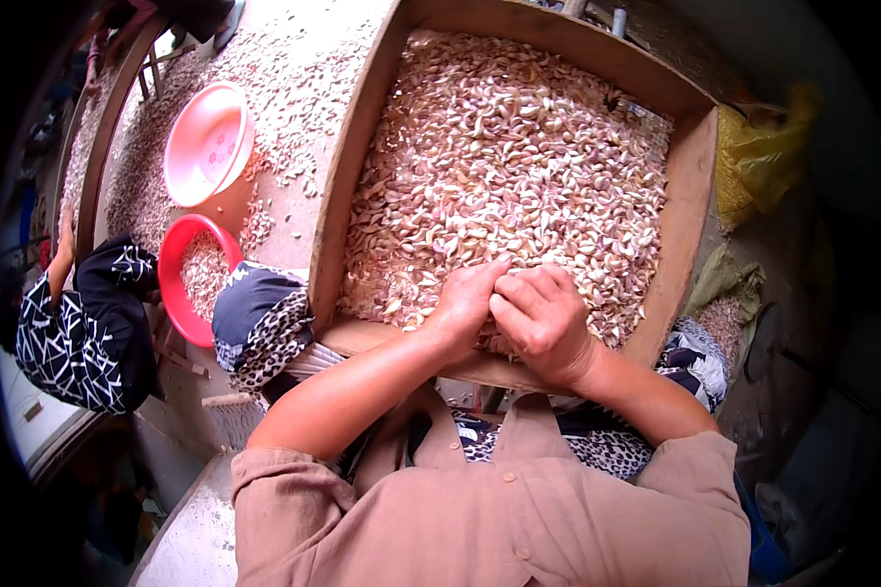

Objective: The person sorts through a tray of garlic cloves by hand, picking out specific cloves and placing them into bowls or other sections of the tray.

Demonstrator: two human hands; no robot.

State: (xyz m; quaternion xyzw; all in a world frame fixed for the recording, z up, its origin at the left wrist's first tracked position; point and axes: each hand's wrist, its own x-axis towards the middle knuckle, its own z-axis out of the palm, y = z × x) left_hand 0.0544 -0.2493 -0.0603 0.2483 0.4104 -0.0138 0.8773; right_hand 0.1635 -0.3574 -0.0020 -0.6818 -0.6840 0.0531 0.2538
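Observation:
A wooden tray (693, 171) with raised sides lies in front of me, filled with loose garlic cloves (519, 147), whitish with purple tints. Over the tray's near part, my left hand (468, 299) and my right hand (543, 318) meet with their fingertips together. Both are closed, fingers curled and pinched. Whatever is between the fingers is hidden or too small to make out. Beneath and just beyond the hands are more cloves. My forearms cross above the tray's near edge.
Left of the tray stand a pink basin (174, 161) and a red basin (172, 290) with cloves in it. Cloves cover the floor (299, 93) beyond. Another person (83, 328) sits at the far left. To the right are a yellow sack (762, 161) and a greenish sack (719, 279).

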